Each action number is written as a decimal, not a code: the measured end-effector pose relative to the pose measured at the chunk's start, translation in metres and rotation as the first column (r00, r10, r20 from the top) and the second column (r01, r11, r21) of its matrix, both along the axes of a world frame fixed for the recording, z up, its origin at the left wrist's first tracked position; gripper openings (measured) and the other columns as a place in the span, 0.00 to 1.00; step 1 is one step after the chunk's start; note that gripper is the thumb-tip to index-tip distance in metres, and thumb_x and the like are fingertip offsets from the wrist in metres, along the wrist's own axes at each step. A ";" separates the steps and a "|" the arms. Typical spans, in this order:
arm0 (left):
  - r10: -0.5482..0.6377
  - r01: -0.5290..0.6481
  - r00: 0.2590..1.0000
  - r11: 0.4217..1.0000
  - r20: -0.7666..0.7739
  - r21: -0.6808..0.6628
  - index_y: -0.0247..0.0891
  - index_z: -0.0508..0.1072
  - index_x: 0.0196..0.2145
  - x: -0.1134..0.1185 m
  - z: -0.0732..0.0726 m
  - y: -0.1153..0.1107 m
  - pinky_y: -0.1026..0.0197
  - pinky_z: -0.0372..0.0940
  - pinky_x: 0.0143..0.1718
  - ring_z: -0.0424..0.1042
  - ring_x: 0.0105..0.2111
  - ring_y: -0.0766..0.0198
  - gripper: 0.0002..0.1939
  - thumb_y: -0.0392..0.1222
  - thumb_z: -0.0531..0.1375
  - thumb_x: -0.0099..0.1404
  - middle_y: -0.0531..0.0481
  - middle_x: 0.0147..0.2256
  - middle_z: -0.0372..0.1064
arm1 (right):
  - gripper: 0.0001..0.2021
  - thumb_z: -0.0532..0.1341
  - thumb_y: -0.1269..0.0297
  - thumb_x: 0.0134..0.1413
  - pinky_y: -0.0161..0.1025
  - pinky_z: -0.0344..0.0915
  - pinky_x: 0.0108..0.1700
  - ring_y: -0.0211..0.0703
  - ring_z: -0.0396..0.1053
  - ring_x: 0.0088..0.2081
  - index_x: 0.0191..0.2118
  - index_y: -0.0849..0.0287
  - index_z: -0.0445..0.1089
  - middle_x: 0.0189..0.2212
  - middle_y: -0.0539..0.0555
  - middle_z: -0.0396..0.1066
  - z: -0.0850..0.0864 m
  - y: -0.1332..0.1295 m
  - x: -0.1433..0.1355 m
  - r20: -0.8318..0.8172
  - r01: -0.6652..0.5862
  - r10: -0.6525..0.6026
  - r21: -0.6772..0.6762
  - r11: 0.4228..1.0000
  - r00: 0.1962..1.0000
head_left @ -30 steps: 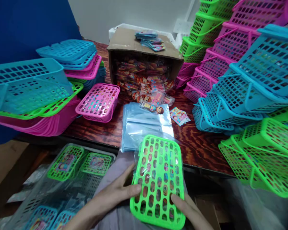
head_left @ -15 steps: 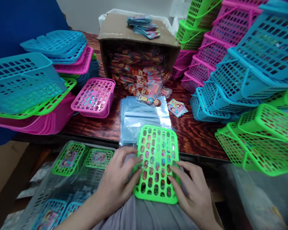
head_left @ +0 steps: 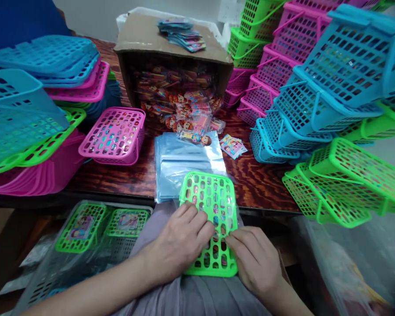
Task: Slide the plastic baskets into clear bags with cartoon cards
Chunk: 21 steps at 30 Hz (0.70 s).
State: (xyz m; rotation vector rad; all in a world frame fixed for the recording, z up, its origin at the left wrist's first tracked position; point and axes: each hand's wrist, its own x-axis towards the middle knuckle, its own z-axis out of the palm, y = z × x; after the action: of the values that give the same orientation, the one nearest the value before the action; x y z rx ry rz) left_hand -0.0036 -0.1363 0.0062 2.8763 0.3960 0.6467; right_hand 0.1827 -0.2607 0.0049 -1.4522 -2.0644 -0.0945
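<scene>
A green lidded basket [head_left: 224, 197] in clear film lies on the lap against the table's front edge, with colourful items showing through its holes. Across its left side rests my left hand [head_left: 189, 235], fingers curled and closed; whatever is under them is hidden. My right hand [head_left: 253, 254] is at the basket's lower right edge, its fingers pressed together, and what they pinch is too small to make out. Just beyond the basket is a stack of clear bags [head_left: 171, 164], with a doll-shaped packet [head_left: 195, 138] on it.
Coloured baskets [head_left: 316, 105] are piled at the right; more baskets and lids [head_left: 62, 87] stand at the left near a pink basket [head_left: 115, 136]. An open carton [head_left: 134, 37] of packets is behind. Small cards [head_left: 232, 145] lie mid-table. A crate [head_left: 115, 204] sits lower left.
My left hand has moved right over the basket and its fingers have curled. My right hand's fingers have drawn together. The whole view has shifted slightly, moving the table objects left.
</scene>
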 end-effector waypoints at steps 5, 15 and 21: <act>0.080 -0.079 0.997 0.993 0.001 0.082 0.36 0.69 0.34 -0.024 -0.001 0.015 0.52 0.61 0.40 0.61 0.32 0.57 0.08 0.33 0.53 0.71 0.49 0.30 0.63 | 0.08 0.60 0.82 0.57 0.45 0.66 0.38 0.49 0.64 0.38 0.42 0.71 0.72 0.33 0.62 0.72 -0.002 0.002 -0.001 -0.009 -0.006 0.006 -0.011 1.000 1.000; -0.080 0.080 0.995 0.997 0.059 -0.003 0.30 0.73 0.44 -0.061 0.004 0.003 0.51 0.62 0.53 0.67 0.32 0.60 0.11 0.29 0.52 0.70 0.48 0.29 0.69 | 0.18 0.59 0.50 0.64 0.47 0.65 0.53 0.50 0.68 0.54 0.55 0.51 0.67 0.53 0.56 0.71 -0.027 0.032 0.013 -0.765 0.216 -0.602 -0.562 0.798 0.231; 0.545 -0.256 0.818 0.632 0.184 -0.731 0.40 0.70 0.50 -0.056 -0.021 0.005 0.56 0.67 0.46 0.72 0.42 0.58 0.13 0.44 0.57 0.70 0.46 0.41 0.73 | 0.25 0.63 0.42 0.57 0.48 0.67 0.57 0.54 0.67 0.59 0.54 0.51 0.71 0.56 0.54 0.73 -0.034 0.069 0.006 -0.719 -0.218 -0.639 -0.601 0.769 -0.274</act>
State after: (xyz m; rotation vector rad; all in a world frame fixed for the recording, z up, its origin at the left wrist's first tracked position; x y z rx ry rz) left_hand -0.0594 -0.1308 -0.0152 1.8857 1.0069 0.8919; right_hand 0.1891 -0.1914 -0.0290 -1.2903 -0.1957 1.2975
